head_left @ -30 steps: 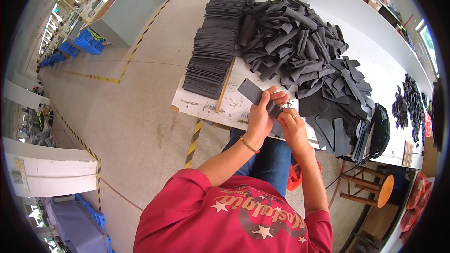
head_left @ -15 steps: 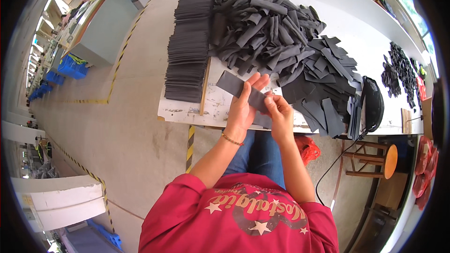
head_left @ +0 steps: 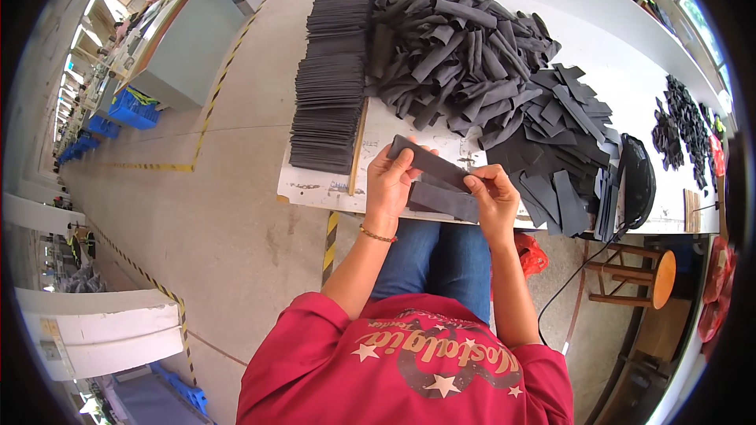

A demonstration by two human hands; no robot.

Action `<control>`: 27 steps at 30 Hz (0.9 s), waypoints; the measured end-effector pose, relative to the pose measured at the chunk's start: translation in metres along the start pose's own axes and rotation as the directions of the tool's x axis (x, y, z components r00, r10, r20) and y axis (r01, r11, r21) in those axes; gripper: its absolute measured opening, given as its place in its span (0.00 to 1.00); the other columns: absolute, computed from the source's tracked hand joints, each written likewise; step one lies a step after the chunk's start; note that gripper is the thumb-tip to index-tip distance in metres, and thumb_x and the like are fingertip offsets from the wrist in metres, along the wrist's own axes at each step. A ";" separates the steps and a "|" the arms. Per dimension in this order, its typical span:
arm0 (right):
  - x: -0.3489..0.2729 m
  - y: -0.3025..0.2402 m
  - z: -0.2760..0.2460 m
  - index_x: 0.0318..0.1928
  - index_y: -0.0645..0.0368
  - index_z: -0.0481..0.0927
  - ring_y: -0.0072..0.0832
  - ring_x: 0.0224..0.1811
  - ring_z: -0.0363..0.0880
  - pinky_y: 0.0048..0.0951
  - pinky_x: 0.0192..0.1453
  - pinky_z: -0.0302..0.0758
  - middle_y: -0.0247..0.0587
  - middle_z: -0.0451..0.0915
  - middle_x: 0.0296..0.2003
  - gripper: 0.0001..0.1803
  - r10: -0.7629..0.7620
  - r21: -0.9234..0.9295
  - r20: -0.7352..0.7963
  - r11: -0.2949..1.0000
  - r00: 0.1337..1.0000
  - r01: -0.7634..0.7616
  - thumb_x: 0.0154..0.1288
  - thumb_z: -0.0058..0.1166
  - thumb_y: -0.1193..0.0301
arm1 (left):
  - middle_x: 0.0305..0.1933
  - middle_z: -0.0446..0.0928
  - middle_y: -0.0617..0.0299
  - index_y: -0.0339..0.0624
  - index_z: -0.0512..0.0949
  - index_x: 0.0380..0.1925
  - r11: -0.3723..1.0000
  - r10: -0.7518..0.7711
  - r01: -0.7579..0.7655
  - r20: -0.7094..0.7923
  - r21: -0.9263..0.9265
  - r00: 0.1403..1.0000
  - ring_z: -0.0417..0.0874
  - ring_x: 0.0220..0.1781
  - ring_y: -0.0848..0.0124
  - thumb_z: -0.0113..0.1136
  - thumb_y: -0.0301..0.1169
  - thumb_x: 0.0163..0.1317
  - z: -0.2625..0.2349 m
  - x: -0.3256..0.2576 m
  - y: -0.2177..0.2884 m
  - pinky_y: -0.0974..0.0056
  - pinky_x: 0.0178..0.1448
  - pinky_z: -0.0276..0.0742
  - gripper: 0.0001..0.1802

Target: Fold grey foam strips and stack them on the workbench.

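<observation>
A dark grey strip of fabric-like material [head_left: 431, 164] is stretched between my hands above the front edge of the table. My left hand [head_left: 386, 190] pinches its left end, thumb on top and fingers behind. At the other end, my right hand [head_left: 496, 201] grips the strip between thumb and fingertips. Just below it, another dark strip [head_left: 445, 202] lies at the table edge, partly behind my hands. Beyond them rises a large heap of loose, curled dark strips [head_left: 465, 59]. Flatter dark pieces [head_left: 563, 201] spread to the right of my right hand.
A long, tight stack of dark pieces [head_left: 335, 71] runs along the left side of the white table [head_left: 315, 187]. A black rounded object [head_left: 638, 181] with a cord stands on the right. A wooden stool [head_left: 663, 278] and red plastic bag [head_left: 532, 255] are below the table.
My left hand has gone from outstretched fingers under the strip to a pinch on its end. My right hand has moved rightward. The view has shifted slightly, showing more of the lower strip.
</observation>
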State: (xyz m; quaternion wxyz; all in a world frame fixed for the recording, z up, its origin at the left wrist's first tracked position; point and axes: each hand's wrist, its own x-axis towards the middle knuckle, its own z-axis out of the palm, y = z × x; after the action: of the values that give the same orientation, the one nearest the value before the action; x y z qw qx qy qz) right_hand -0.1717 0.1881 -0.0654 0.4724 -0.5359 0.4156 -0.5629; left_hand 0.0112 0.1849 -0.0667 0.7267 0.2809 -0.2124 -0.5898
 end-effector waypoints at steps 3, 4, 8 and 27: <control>0.002 0.006 -0.003 0.34 0.65 0.79 0.20 0.35 0.74 0.21 0.43 0.71 0.33 0.78 0.32 0.05 -0.092 -0.087 -0.001 0.992 0.996 0.092 0.59 0.63 0.82 | 0.39 0.83 0.49 0.32 0.79 0.42 0.996 0.004 -0.006 0.022 0.085 1.000 0.86 0.46 0.54 0.60 0.28 0.67 -0.003 0.001 0.005 0.55 0.55 0.82 0.10; 0.002 0.008 -0.005 0.33 0.65 0.79 0.21 0.35 0.75 0.22 0.43 0.71 0.34 0.79 0.32 0.06 -0.142 -0.125 0.004 0.982 0.990 0.141 0.58 0.64 0.82 | 0.39 0.83 0.49 0.32 0.79 0.42 0.997 0.000 -0.001 0.023 0.083 1.000 0.86 0.46 0.54 0.60 0.28 0.67 -0.004 0.002 0.007 0.55 0.55 0.82 0.10; 0.002 0.002 -0.003 0.32 0.64 0.79 0.21 0.35 0.76 0.22 0.44 0.71 0.35 0.79 0.32 0.06 -0.147 -0.164 0.009 0.975 0.989 0.147 0.57 0.65 0.82 | 0.40 0.83 0.49 0.32 0.79 0.44 0.993 0.019 -0.030 0.100 0.117 0.995 0.86 0.46 0.53 0.58 0.28 0.68 -0.006 0.003 0.014 0.52 0.58 0.81 0.11; -0.008 -0.011 -0.018 0.36 0.66 0.82 0.24 0.39 0.76 0.25 0.47 0.71 0.37 0.80 0.34 0.05 -0.073 -0.222 0.107 0.971 0.992 0.095 0.58 0.62 0.82 | 0.36 0.82 0.49 0.30 0.79 0.40 0.998 0.022 -0.020 -0.034 0.061 0.999 0.86 0.39 0.58 0.58 0.29 0.68 0.004 0.001 -0.002 0.53 0.51 0.84 0.10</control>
State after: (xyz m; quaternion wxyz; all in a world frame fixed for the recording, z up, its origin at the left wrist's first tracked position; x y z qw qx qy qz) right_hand -0.1903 0.1981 -0.0577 0.4040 -0.6304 0.4301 -0.5044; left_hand 0.0074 0.1834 -0.0648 0.7275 0.3110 -0.2207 -0.5703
